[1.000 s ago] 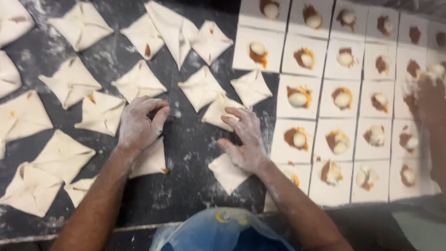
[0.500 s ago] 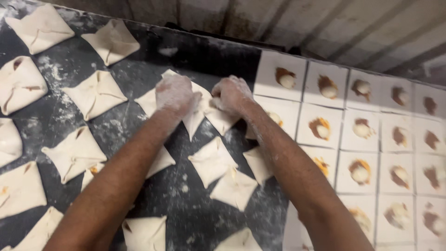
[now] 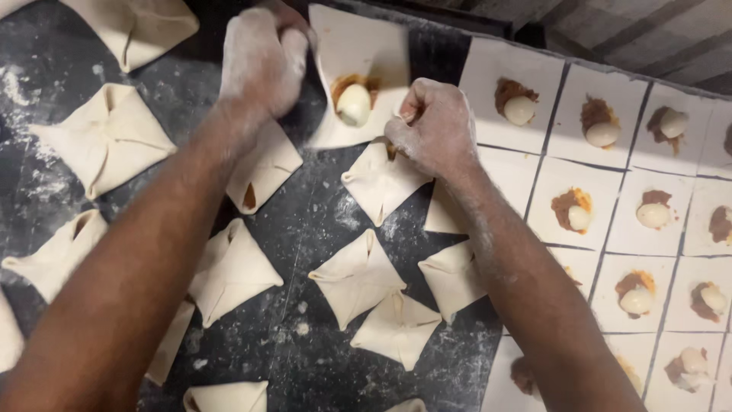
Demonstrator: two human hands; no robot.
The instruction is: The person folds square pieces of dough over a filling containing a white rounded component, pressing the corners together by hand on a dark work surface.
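head | both hands (image 3: 263, 61) (image 3: 435, 126) pinch dough square (image 3: 358, 53) edges | corner points down-left

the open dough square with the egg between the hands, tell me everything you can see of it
The open dough square is pale, thin and floury, lying flat on the dark floured worktop at the top centre. Brown filling and a whitish egg half sit near its lower edge. The left hand grips its left edge, the right hand pinches its lower right corner.

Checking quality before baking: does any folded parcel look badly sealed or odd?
Yes. One folded parcel, just below the left hand, gapes at its lower seam, showing brown filling. The parcel nearer the middle looks closed. Loose flour dusts the dark table.
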